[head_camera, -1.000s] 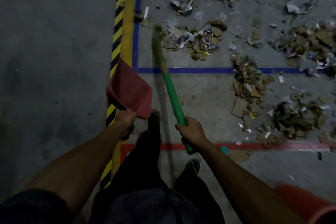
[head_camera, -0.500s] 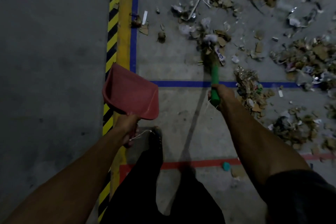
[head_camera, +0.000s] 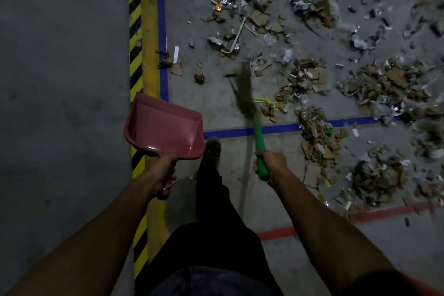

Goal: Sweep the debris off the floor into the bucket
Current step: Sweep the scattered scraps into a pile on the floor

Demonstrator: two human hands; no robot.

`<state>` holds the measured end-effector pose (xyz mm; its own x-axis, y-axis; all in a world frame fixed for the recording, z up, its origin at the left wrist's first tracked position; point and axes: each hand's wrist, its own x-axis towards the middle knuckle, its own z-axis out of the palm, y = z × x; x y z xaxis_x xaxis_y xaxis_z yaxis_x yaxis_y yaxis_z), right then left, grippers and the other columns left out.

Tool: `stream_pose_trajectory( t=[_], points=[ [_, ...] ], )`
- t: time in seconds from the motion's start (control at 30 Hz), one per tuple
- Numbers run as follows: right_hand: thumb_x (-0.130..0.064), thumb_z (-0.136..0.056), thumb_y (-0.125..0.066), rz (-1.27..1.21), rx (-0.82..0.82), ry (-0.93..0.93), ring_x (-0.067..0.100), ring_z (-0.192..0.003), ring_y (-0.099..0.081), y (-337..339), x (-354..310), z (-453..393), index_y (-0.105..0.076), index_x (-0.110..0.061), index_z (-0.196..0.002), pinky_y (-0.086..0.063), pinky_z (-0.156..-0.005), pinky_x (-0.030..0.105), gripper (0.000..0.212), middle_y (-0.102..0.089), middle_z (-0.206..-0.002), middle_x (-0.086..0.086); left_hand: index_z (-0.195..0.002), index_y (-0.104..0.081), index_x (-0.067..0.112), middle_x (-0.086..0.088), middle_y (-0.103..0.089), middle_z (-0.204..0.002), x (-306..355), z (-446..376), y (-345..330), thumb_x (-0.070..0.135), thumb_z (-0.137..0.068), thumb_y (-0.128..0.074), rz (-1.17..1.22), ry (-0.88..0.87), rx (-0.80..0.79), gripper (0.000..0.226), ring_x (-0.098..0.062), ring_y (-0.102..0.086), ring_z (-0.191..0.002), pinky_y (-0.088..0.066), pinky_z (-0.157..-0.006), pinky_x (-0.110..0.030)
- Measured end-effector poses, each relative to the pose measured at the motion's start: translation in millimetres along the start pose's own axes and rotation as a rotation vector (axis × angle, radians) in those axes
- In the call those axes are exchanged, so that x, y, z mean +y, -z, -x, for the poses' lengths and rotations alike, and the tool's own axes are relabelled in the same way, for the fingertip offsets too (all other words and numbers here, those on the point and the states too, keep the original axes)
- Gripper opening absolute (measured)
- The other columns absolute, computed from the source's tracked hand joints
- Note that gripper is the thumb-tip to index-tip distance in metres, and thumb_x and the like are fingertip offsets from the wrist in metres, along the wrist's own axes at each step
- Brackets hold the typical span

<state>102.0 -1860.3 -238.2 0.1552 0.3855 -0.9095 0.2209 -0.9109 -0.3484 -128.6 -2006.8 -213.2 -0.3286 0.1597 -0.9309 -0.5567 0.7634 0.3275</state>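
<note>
My left hand [head_camera: 161,176] grips the handle of a red dustpan [head_camera: 163,125], held in the air above the yellow floor stripe with its mouth pointing away from me. My right hand [head_camera: 271,161] grips the green handle of a broom [head_camera: 251,113]. The blurred straw head of the broom lies on the grey floor just past the blue line, at the near left edge of the debris [head_camera: 310,79]. Cardboard scraps, paper and foil bits lie scattered across the middle and right of the floor. No bucket shows clearly.
A yellow stripe with black hazard marks [head_camera: 138,38] runs up the left beside a blue line. A blue cross line [head_camera: 230,131] and a red line [head_camera: 276,233] cross the floor. My dark-trousered legs and a shoe [head_camera: 211,151] stand between my arms. Bare grey concrete fills the left.
My right hand has pulled the broom back toward me and leftward, with the head now angled up-left. My foot has stepped forward. The dustpan stays held in my left hand.
</note>
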Motion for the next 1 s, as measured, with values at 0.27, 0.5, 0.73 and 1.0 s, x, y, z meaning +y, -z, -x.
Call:
stream_pose_trajectory(
  t=[0.27,0.5,0.73,1.0],
  points=[
    [-0.005,-0.083,-0.068,-0.188,0.275,0.139,0.025,-0.079,-0.061,17.2,-138.5,-77.4,-0.053,0.003,-0.125,-0.052,-0.058,0.033,0.045,-0.058,-0.104,0.016,-0.058,-0.039,0.017,0.004,-0.029,-0.037,77.1,-42.2,-13.9,0.015,-0.085,-0.057,-0.090,-0.001,-0.033,0.033,-0.011,-0.029,-0.027,-0.024,-0.035,-0.013],
    [-0.003,-0.083,-0.066,-0.154,0.083,0.191,0.021,-0.039,-0.048,-75.1,-137.2,-26.3,-0.055,-0.003,-0.077,-0.041,-0.040,0.025,0.012,-0.052,-0.060,0.012,-0.060,-0.034,0.019,0.001,-0.024,-0.040,138.5,-55.5,-22.0,0.014,-0.087,-0.056,-0.124,-0.033,-0.040,0.035,-0.012,-0.024,-0.028,-0.023,-0.037,-0.015],
    [0.000,-0.081,-0.067,-0.036,-0.044,0.041,0.023,-0.041,-0.049,-97.0,-147.6,-44.9,-0.058,0.002,-0.075,-0.041,-0.041,0.028,0.011,-0.056,-0.062,0.016,-0.061,-0.036,0.016,-0.003,-0.028,-0.049,164.1,-64.3,-20.8,0.007,-0.089,-0.054,-0.128,-0.050,0.006,0.034,-0.011,-0.027,-0.031,-0.029,-0.036,-0.013],
    [0.001,-0.088,-0.060,-0.247,0.140,0.087,0.017,-0.037,-0.048,-71.2,-218.1,-77.3,-0.045,-0.002,-0.113,-0.038,-0.032,0.018,0.029,-0.049,-0.071,0.012,-0.061,-0.041,0.012,0.000,-0.033,-0.040,177.4,-66.1,-5.3,0.007,-0.086,-0.057,-0.083,-0.069,0.009,0.030,-0.010,-0.030,-0.026,-0.028,-0.038,-0.014]
  ],
)
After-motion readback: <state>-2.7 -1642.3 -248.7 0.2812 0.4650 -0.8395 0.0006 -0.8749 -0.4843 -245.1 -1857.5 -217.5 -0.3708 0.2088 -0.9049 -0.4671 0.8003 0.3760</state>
